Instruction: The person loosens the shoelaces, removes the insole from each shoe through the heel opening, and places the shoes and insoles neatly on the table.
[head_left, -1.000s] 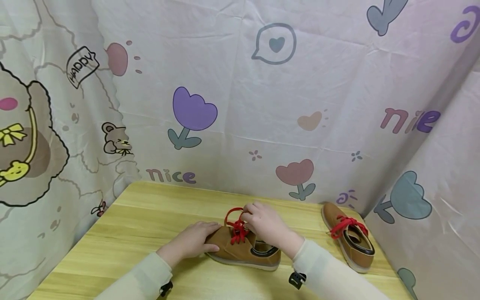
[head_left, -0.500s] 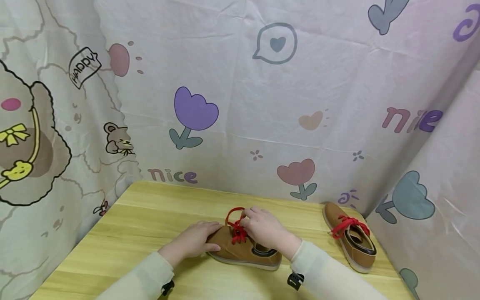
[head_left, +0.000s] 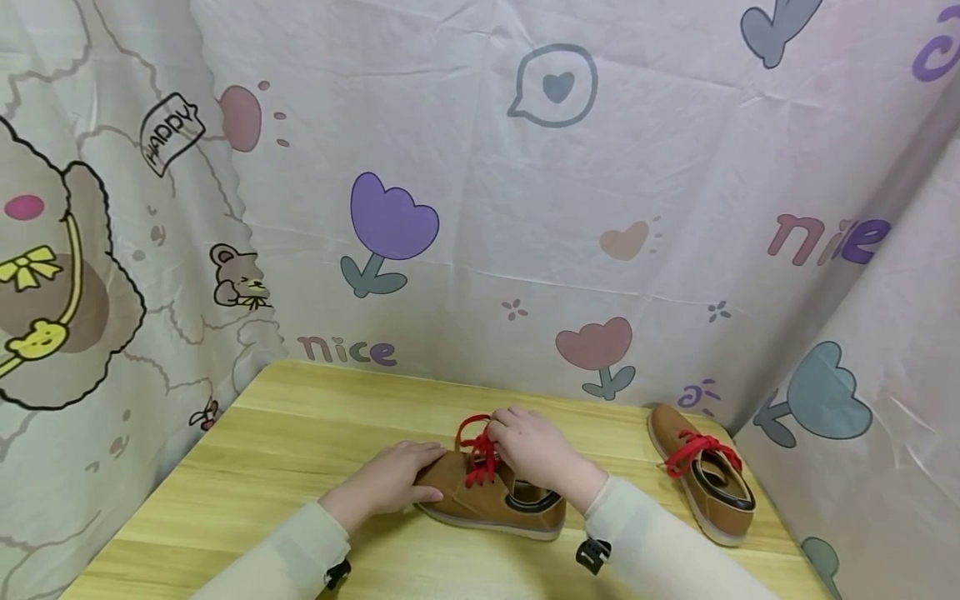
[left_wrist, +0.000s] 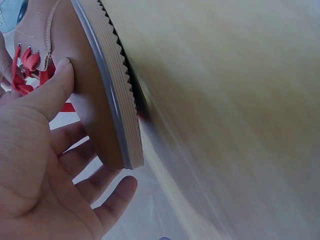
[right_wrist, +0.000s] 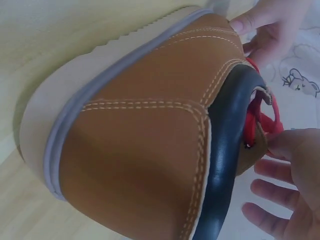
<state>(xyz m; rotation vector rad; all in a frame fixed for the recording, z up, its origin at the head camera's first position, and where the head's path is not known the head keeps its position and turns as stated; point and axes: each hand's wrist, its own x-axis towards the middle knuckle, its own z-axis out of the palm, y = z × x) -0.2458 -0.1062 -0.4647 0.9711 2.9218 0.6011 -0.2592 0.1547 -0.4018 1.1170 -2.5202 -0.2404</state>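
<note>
A brown shoe (head_left: pixel 487 504) with a black collar and pale sole lies on the wooden table, toe to the left. My left hand (head_left: pixel 386 477) holds its toe, thumb (left_wrist: pixel 62 75) on the near side and fingers round the front. Over the shoe's opening, my right hand (head_left: pixel 534 450) pinches the red shoelace (head_left: pixel 480 467) near the tongue, its other fingers loosely spread in the right wrist view. A red loop (head_left: pixel 467 427) arches up behind the shoe. The right fingertips are partly hidden in the head view.
A matching brown shoe (head_left: pixel 723 523) with its red laces in a bow (head_left: pixel 693 454) stands at the table's right edge. Printed curtains (head_left: pixel 480 208) hang behind and on both sides of the table (head_left: pixel 300 433).
My right hand dips slightly toward the tongue half a second ago, then lifts a little, with the lace drawn up toward its fingers. The left hand stays on the toe.
</note>
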